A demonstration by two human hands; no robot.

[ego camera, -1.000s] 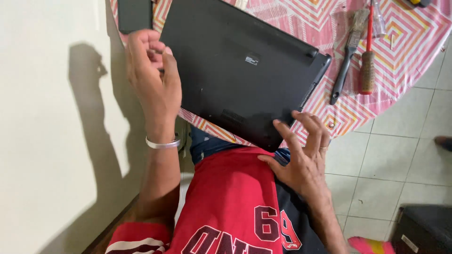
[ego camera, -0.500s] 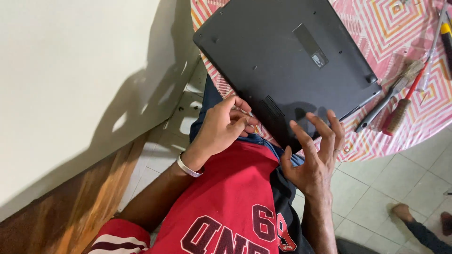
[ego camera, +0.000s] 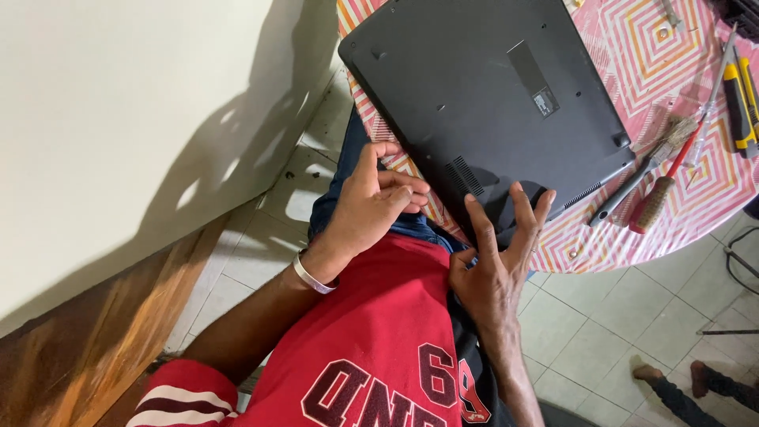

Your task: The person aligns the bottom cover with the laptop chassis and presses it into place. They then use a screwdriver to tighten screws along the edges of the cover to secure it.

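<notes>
A dark laptop (ego camera: 490, 103) lies bottom-up on the pink patterned cloth (ego camera: 680, 47) of a round table, its near corner jutting over the edge toward the person. The right hand (ego camera: 494, 269) has its fingers spread apart, fingertips resting on that near corner, gripping nothing. The left hand (ego camera: 375, 202) hovers just beside the laptop's near edge, fingers curled loosely together; whether it pinches something small cannot be told. A brush (ego camera: 672, 178) and screwdrivers (ego camera: 739, 91) lie right of the laptop.
</notes>
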